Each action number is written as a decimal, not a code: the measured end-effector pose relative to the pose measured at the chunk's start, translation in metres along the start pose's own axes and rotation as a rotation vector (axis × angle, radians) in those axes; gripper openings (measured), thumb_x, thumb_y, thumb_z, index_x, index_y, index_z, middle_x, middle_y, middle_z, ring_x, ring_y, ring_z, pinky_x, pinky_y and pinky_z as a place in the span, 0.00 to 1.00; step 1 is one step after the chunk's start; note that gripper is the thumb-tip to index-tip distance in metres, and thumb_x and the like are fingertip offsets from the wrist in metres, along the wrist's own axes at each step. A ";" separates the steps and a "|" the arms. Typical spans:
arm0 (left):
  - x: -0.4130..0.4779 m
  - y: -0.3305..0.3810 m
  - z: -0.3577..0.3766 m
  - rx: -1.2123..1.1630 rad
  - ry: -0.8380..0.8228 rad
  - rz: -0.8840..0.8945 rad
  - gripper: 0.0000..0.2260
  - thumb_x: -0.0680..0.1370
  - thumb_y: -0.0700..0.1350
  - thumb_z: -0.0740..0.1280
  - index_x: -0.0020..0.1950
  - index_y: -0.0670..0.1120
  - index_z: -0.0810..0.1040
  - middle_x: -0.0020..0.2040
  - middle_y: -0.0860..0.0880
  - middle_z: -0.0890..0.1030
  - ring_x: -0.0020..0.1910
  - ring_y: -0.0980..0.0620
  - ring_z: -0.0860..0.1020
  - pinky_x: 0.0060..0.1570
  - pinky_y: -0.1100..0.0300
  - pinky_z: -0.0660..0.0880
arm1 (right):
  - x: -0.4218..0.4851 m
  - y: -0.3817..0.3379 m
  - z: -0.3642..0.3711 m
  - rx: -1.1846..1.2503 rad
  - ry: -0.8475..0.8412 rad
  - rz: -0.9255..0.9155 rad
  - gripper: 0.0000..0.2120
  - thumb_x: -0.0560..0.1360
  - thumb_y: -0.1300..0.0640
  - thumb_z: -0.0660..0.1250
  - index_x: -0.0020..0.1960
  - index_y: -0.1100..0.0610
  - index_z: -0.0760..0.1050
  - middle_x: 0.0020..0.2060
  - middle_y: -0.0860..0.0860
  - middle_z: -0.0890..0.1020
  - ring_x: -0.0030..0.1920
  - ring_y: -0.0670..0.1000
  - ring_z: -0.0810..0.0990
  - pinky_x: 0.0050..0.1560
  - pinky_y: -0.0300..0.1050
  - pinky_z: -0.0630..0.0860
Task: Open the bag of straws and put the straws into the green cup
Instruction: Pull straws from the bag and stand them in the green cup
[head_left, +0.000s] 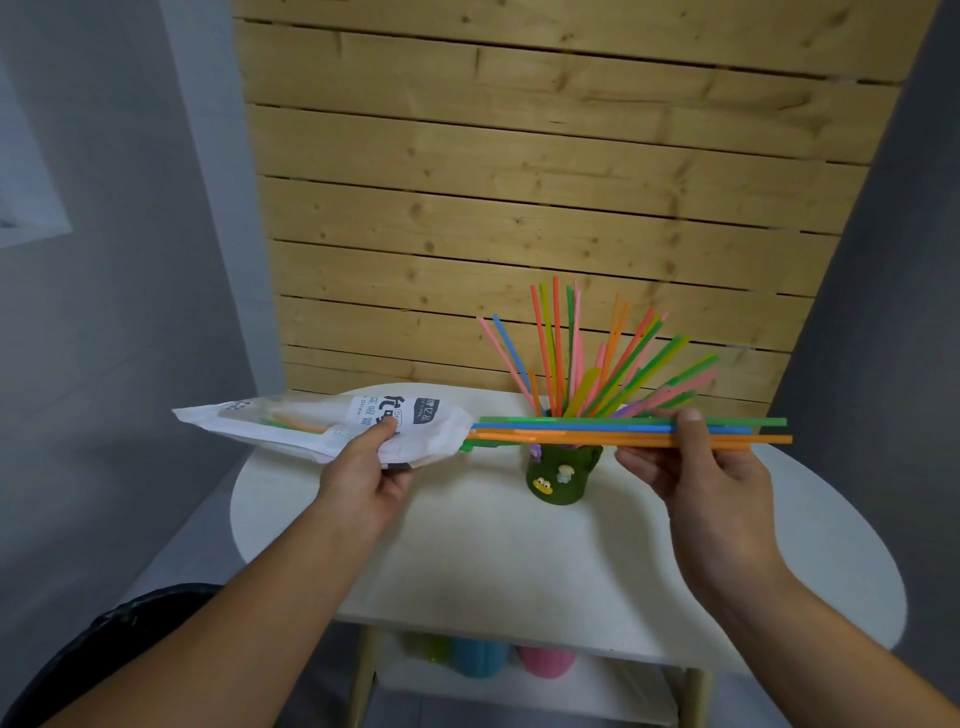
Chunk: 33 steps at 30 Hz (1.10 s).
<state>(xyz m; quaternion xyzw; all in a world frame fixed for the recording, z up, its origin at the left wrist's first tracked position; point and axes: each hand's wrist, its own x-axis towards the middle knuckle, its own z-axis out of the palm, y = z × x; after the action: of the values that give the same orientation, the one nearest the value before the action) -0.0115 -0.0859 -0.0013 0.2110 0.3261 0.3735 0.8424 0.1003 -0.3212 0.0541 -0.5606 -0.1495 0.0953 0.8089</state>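
The bag (291, 426) is held in the air over the left part of the desk (467, 561), gripped near its open mouth by the left hand (363, 467), thumb on top. A bundle of straws (597, 431) – green, blue and orange – is pinched between the thumb and fingers of the right hand (696, 467). It lies level, passing in front of the green cup (561, 478). Whether its left ends are inside the bag's mouth or just clear of it cannot be told. A few more straws are seen through the bag's clear part.

The straws are judged light, smooth and springy, so a loose pinch may let them slide or fan apart. A firmer hold nearer the middle of the bundle is advised. The bag is limp film and is best held close to the mouth.

The cup stands at the far middle of the desk, with many upright straws (556, 353) fanned out of it. These crowd the opening – the bundle would have to be turned upright and threaded between them, and the cup could be tipped. A wooden slat wall (519, 182) lies behind, and coloured cups (483, 657) are seen blurred on a shelf below.
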 end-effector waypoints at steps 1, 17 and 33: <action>0.001 -0.001 -0.001 0.009 0.012 0.005 0.16 0.77 0.34 0.71 0.64 0.41 0.79 0.49 0.46 0.85 0.36 0.54 0.85 0.35 0.60 0.83 | 0.000 -0.001 -0.003 -0.001 0.016 0.005 0.16 0.83 0.53 0.60 0.51 0.64 0.80 0.40 0.60 0.86 0.40 0.54 0.88 0.43 0.39 0.83; 0.000 -0.019 0.000 0.097 0.023 0.006 0.18 0.75 0.34 0.73 0.65 0.41 0.78 0.57 0.42 0.85 0.47 0.48 0.85 0.32 0.59 0.83 | 0.009 -0.008 -0.021 -0.444 0.055 -0.377 0.09 0.81 0.51 0.62 0.46 0.46 0.79 0.39 0.38 0.86 0.42 0.46 0.87 0.48 0.48 0.83; -0.001 -0.023 0.000 0.101 -0.022 -0.003 0.19 0.76 0.33 0.71 0.66 0.41 0.78 0.59 0.41 0.85 0.55 0.45 0.84 0.44 0.51 0.83 | 0.039 -0.004 -0.013 -0.761 -0.095 -0.291 0.13 0.80 0.49 0.64 0.44 0.55 0.83 0.38 0.49 0.87 0.39 0.45 0.87 0.48 0.55 0.82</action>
<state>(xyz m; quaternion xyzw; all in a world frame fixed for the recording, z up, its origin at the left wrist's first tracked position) -0.0006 -0.1014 -0.0145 0.2570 0.3356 0.3527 0.8348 0.1412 -0.3216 0.0583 -0.7879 -0.2891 -0.0564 0.5409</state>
